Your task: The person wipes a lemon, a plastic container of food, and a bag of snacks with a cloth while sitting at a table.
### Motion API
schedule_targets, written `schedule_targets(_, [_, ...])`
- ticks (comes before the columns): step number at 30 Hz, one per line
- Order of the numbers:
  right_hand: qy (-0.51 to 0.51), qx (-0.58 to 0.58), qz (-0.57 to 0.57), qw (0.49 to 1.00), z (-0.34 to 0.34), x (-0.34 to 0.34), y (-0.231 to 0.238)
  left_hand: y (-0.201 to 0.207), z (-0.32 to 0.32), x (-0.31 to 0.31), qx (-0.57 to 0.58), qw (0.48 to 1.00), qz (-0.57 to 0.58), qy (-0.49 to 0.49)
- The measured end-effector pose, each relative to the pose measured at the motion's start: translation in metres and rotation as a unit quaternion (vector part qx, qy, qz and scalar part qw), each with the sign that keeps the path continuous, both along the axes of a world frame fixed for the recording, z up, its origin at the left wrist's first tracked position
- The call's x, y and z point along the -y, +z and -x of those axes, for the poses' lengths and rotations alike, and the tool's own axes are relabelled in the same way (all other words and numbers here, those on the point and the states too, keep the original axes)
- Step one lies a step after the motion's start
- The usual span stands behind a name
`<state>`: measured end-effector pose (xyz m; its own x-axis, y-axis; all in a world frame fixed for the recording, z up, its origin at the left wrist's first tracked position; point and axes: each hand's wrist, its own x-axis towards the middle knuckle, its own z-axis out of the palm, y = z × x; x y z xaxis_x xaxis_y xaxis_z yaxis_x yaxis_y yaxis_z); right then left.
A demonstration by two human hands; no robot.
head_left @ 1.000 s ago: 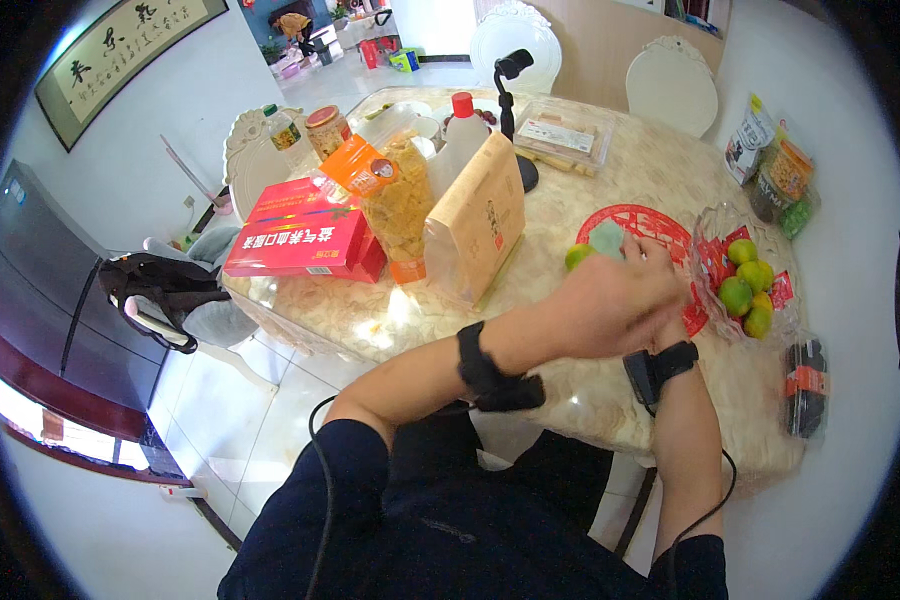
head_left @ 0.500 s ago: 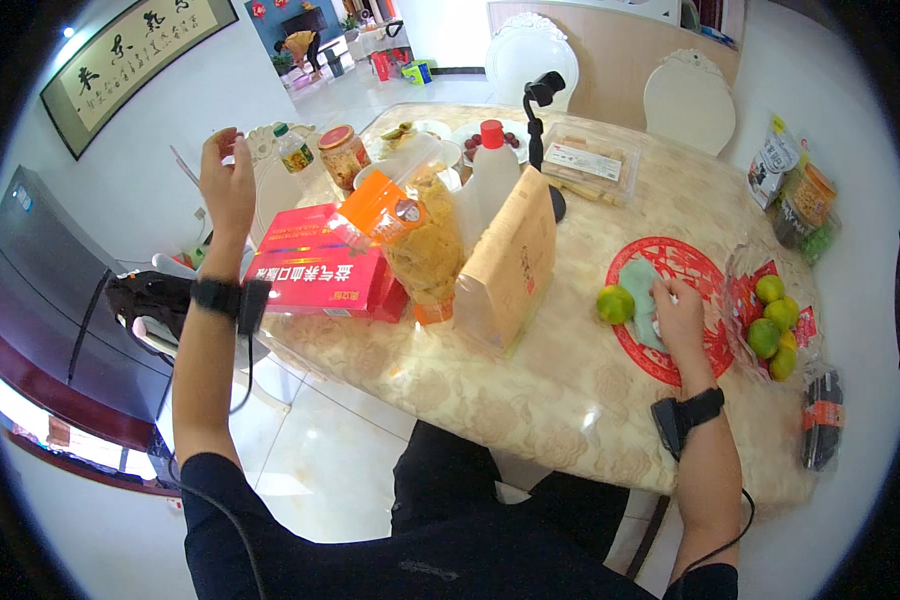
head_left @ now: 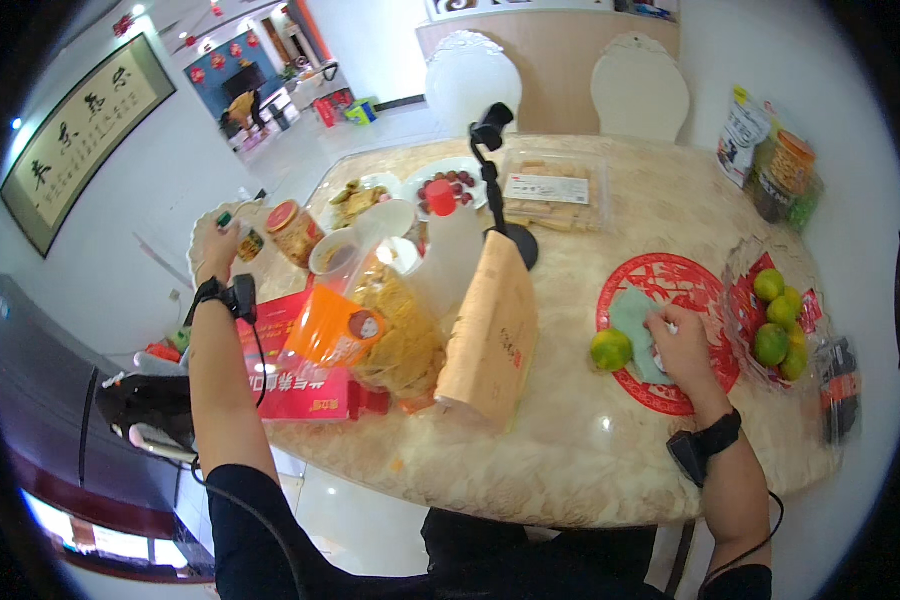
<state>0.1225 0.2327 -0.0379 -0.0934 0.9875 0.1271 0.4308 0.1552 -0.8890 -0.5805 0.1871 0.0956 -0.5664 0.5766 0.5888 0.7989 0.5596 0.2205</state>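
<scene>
At the far left table edge my left hand (head_left: 216, 252) is closed round a small clear plastic bottle (head_left: 250, 244) with a green cap and a patterned label; part of the bottle is hidden behind the hand. A red-lidded jar (head_left: 292, 232) stands just right of it. On the right, my right hand (head_left: 678, 345) is bunched on a pale green cloth (head_left: 630, 308), pressing it on a round red cut-out mat (head_left: 660, 268). Touching the cloth's left side is a green citrus fruit (head_left: 611, 350).
A red box (head_left: 305, 398), an orange-labelled bag (head_left: 400, 320), a tan paper pack (head_left: 490, 335) and a red-capped jug (head_left: 455, 245) crowd the left middle. Behind them are plates and a black stand (head_left: 518, 245). A fruit bowl (head_left: 745, 340) stands right of the mat.
My left hand has come down from the air onto the green-capped bottle. My right hand stays on the cloth. The view has shifted.
</scene>
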Motion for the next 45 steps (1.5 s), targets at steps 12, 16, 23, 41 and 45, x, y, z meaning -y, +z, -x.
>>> schedule_targets(12, [0.009,0.015,-0.022,1.0,-0.009,-0.003,-0.007,0.009,0.054,0.036,0.031,0.967,-0.251,0.027])
schedule_targets(16, [0.026,0.014,-0.045,0.999,-0.004,-0.006,-0.011,0.047,0.082,0.169,-0.113,0.957,-0.255,0.082])
schedule_targets(23, [0.003,0.044,-0.092,0.995,-0.01,-0.01,-0.02,-0.006,0.03,0.395,-0.156,0.949,-0.209,0.177])
schedule_targets(41, [0.024,-0.069,-0.015,0.997,-0.018,-0.03,-0.055,-0.185,-0.163,0.786,0.235,0.801,-0.338,0.433])
schedule_targets(45, [-0.006,0.057,-0.084,0.995,-0.004,-0.015,-0.024,-0.232,-0.167,0.73,0.141,0.863,-0.222,0.431])
